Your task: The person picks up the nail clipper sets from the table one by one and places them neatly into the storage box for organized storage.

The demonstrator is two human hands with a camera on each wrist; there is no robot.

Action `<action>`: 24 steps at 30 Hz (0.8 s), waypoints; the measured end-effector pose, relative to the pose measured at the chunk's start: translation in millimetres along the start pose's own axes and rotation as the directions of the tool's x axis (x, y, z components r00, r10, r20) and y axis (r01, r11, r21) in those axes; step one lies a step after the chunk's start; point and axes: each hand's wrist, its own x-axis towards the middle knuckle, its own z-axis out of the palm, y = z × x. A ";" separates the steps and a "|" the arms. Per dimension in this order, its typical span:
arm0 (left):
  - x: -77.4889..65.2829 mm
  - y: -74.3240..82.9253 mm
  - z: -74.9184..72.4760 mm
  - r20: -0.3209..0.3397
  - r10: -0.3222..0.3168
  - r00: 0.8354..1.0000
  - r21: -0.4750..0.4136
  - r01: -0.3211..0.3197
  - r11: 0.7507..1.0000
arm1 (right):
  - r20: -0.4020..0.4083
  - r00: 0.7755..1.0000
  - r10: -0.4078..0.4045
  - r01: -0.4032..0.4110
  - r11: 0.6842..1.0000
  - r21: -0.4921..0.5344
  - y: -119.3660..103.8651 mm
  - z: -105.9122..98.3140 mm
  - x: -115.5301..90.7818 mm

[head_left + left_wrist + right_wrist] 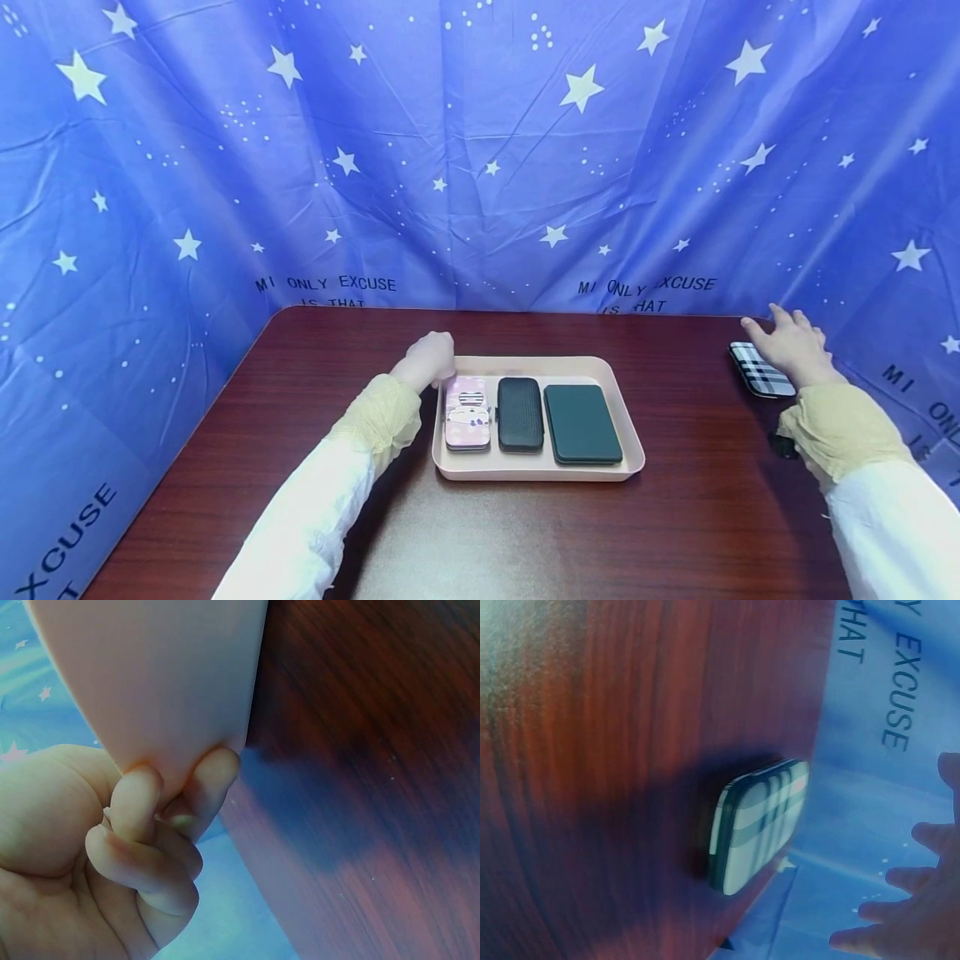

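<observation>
At its far left corner, the beige tray is pinched by my left hand. The left wrist view shows the curled fingers of that hand against the tray's side wall. Inside the tray lie a pink patterned case, a black textured case and a dark green flat case, side by side. My right hand hovers with spread fingers over a black-and-white plaid case on the table's right side. In the right wrist view, a gap separates the fingers from the plaid case.
The dark red wooden table carries the tray and the plaid case. A blue star-printed curtain hangs behind the table and along both sides. A small black object shows beneath the right wrist.
</observation>
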 end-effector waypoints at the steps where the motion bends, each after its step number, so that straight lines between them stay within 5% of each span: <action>1: -0.7 0.5 -0.8 0.003 -0.002 1.000 -0.005 0.002 1.000 | 0.003 1.000 -0.007 0.007 1.000 -0.002 1.9 1.9 0.5; 7: -2.7 1.8 -2.4 0.001 -0.002 1.000 -0.002 0.002 1.000 | 0.012 0.999 -0.047 0.047 0.999 -0.015 12.8 13.3 4.2; 24: -0.3 0.2 1.0 -0.027 0.014 1.000 0.017 -0.014 1.000 | 0.116 0.991 0.064 -0.061 0.998 -0.024 20.8 32.7 -5.7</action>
